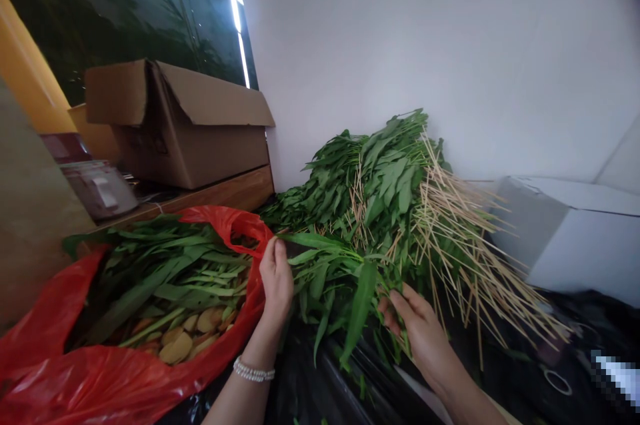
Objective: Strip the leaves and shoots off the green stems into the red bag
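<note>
My left hand (276,278), with a beaded bracelet (254,370) on its wrist, pinches the base of a long green leaf (310,240) beside the rim of a red plastic bag (235,225). My right hand (417,325) grips the stems of the same leafy bunch (330,285) from below. The bag holds long green leaves (160,272) over pale tan slices (176,348), perhaps ginger. Behind my hands rises a large heap of leafy stalks (385,178), with thin straw-coloured stems (465,258) fanning out to the right.
Black plastic sheeting (340,372) covers the surface under my hands. An open cardboard box (185,132) stands on a wooden ledge (220,192) at the back left, near a small grey container (97,188). A white box (575,238) sits at the right against a white wall (450,45).
</note>
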Demonstrator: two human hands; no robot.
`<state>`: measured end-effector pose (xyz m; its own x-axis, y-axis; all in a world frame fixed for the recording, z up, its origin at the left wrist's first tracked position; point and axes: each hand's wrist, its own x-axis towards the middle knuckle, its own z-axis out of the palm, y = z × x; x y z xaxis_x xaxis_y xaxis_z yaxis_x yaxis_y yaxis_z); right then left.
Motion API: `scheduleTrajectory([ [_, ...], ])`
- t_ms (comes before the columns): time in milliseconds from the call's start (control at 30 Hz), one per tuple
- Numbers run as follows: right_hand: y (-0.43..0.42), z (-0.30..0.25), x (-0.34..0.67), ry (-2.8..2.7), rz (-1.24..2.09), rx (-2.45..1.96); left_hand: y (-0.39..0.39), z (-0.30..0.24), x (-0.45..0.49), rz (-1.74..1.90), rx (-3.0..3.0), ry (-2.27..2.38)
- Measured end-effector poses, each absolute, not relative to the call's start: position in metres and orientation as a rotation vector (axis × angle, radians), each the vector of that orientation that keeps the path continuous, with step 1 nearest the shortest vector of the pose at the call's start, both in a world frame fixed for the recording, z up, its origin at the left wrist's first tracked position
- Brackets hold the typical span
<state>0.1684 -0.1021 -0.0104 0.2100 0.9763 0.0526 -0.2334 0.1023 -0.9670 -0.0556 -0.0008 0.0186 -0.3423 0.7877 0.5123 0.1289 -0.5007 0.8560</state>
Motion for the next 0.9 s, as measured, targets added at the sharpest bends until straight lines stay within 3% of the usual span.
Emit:
scheduleTrajectory([
  [100,-0.101,-0.012,0.17,-0.972,1.025,-1.093,-0.003,0.026,-0.056,2.164,1.349,1.167],
  [233,-0.101,-0.012,0.171,-1.077,0.895,-1.164,-0.013,0.031,-0.05,2.232,1.487,1.161],
  [900,-0.108,-0.011,0.173,-1.3,0.625,-1.374,-0.027,0.014,-0.024,1.553,2.468,0.874],
])
